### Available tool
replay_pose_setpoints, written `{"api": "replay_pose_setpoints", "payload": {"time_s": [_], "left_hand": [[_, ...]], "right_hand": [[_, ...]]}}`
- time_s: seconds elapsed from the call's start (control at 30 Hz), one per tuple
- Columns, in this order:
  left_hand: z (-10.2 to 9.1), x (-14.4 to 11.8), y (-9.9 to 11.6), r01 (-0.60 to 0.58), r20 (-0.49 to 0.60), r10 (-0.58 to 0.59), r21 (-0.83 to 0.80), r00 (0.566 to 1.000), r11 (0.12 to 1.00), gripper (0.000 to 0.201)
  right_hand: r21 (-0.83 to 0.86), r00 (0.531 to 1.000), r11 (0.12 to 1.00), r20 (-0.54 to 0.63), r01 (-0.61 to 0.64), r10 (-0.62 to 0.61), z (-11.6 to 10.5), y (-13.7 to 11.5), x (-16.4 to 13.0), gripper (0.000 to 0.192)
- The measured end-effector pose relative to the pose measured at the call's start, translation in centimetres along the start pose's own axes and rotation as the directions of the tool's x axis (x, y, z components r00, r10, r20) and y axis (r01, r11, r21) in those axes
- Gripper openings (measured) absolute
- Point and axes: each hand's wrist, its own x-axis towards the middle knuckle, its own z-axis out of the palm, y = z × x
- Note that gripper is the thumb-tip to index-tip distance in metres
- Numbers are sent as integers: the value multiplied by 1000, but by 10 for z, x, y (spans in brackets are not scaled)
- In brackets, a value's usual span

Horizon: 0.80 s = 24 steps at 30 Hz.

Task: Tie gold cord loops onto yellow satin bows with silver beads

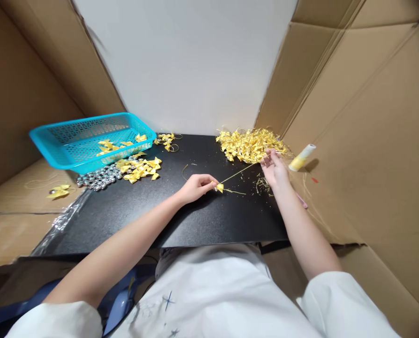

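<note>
small yellow ribbon bow [219, 188] pinched shut in left hand [195, 187] over black desk [167, 220] | thin gold thread [240, 172] drawn taut by right hand [274, 169], fingertips closed on it | loose yellow ribbon pile [249, 143] kept within reach | finished bows beside blue plastic mesh basket [89, 138]

Black tabletop [167, 220], white wall [188, 65] behind, brown cardboard panels [371, 117] flanking both sides, even indoor light

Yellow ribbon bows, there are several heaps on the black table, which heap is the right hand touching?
The large loose heap of yellow ribbon bows at the table's far right; the right hand rests at its near edge. The smaller heaps lie left, beside the blue plastic basket.
</note>
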Motion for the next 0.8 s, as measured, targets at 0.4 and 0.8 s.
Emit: {"api": "replay_pose_setpoints", "payload": {"time_s": [0.4, 0.8], "left_hand": [[4, 0, -3, -80, 113, 74, 50, 991, 996, 30], [8, -2, -5, -170, 278, 160, 13, 947, 985, 36]], "right_hand": [[87, 992, 988, -4, -124, 125, 4, -2, -5, 25], [47, 990, 993, -78, -112, 115, 5, -2, -3, 18]]}}
